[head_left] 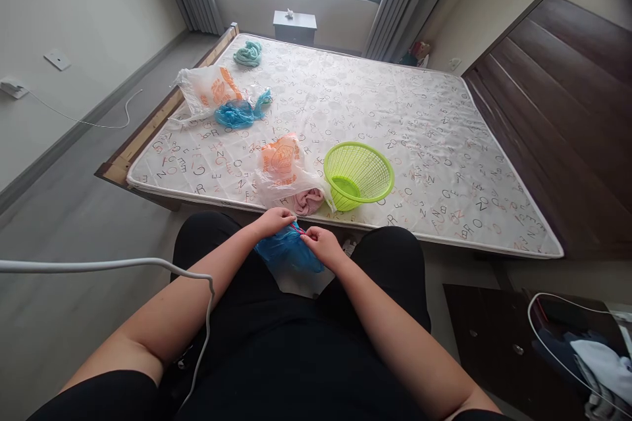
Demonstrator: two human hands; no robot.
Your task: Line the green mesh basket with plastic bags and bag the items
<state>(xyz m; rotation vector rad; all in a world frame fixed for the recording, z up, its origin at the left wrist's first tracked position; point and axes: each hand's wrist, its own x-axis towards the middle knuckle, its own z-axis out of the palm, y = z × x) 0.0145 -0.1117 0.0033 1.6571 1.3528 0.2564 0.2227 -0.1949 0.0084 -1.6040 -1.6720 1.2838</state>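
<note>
Between my knees hangs a blue plastic bag (pixel 291 250) with a pink-red drawstring at its top. My left hand (pixel 276 220) pinches one side of the bag's mouth, and my right hand (pixel 320 242) grips the drawstring on the other side. Just beyond my hands, at the mattress edge, lies a white plastic bag with orange print (pixel 281 164). A rolled pink towel (pixel 309 201) sticks out of its opening. Touching that bag on the right is a lime-green plastic basket (pixel 359 174), tilted slightly so its inside shows.
Farther left on the mattress (pixel 424 151) are another printed white bag (pixel 210 89), a crumpled blue bag (pixel 234 114) and a mint-green rolled cloth (pixel 248 53). A white cable (pixel 99 266) crosses my left arm. Folded clothes (pixel 602 365) lie at lower right, by a dark cabinet (pixel 488 335).
</note>
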